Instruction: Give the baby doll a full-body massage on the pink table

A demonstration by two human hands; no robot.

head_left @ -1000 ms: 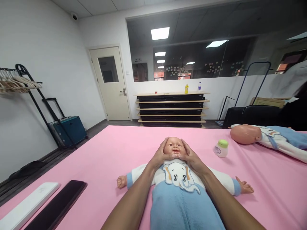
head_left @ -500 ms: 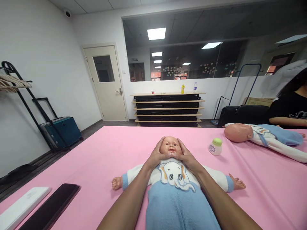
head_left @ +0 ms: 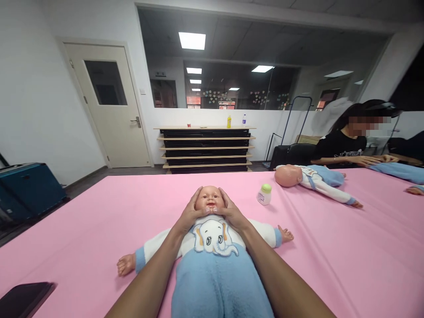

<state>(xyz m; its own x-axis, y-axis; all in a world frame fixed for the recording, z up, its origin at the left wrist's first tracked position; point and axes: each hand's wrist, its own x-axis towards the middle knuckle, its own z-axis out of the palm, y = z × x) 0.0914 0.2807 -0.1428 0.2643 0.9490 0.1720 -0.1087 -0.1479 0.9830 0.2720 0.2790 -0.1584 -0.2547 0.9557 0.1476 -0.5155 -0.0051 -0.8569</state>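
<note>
A baby doll (head_left: 215, 274) lies on its back on the pink-covered table (head_left: 89, 212), its arms spread to both sides. It wears a white and blue outfit with an elephant on the chest. My left hand (head_left: 193, 214) cups one side of the doll's head, and my right hand (head_left: 231, 213) cups the other. Both thumbs rest on the chin, with their tips nearly meeting below the mouth. The fingers curve up along the cheeks and temples. Right of the head stands a small bottle (head_left: 264, 195) with a green cap.
A second doll (head_left: 288, 176) lies farther right, and part of another blue-clothed doll (head_left: 397, 171) shows under the hands of a person (head_left: 344, 141) seated there. A dark phone (head_left: 26, 298) lies at the near left. Behind the table stand stacked shelves (head_left: 205, 143).
My view has turned to the right, bringing the seated person and a third doll into sight; the white box beside the phone has left view. Both hands keep the same hold on the doll's head.
</note>
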